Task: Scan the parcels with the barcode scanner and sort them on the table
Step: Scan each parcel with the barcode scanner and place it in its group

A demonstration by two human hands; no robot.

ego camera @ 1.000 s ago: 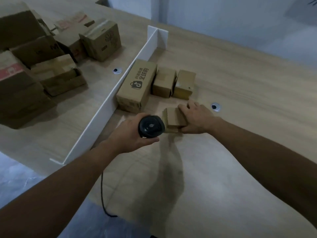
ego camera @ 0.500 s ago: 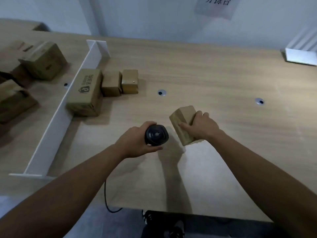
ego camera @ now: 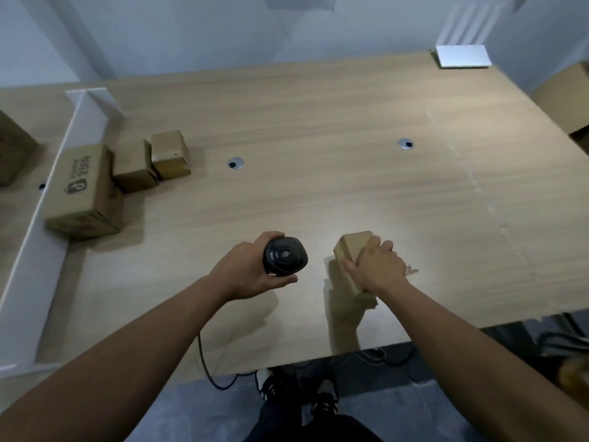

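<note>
My left hand [ego camera: 247, 271] grips the black barcode scanner [ego camera: 284, 257], whose cable hangs off the table's near edge. Just to its right, my right hand [ego camera: 376, 267] holds a small brown parcel [ego camera: 350, 248] tilted above the wooden table [ego camera: 318, 193], fingers curled over its top. Three sorted parcels sit at the left by the white divider [ego camera: 47, 218]: a long printed box [ego camera: 84, 189], a small box [ego camera: 134, 167] and another small box [ego camera: 169, 157].
More cardboard boxes [ego camera: 12, 148] lie left of the divider. Two round cable grommets [ego camera: 236, 163] [ego camera: 406, 144] are set in the tabletop. A white sheet [ego camera: 462, 56] stands at the far right corner. A brown box [ego camera: 567, 97] sits beyond the right edge.
My right hand lifted the small parcel from beside the sorted boxes and carried it right, toward the near edge. The scanner hand followed. My view swung right.
</note>
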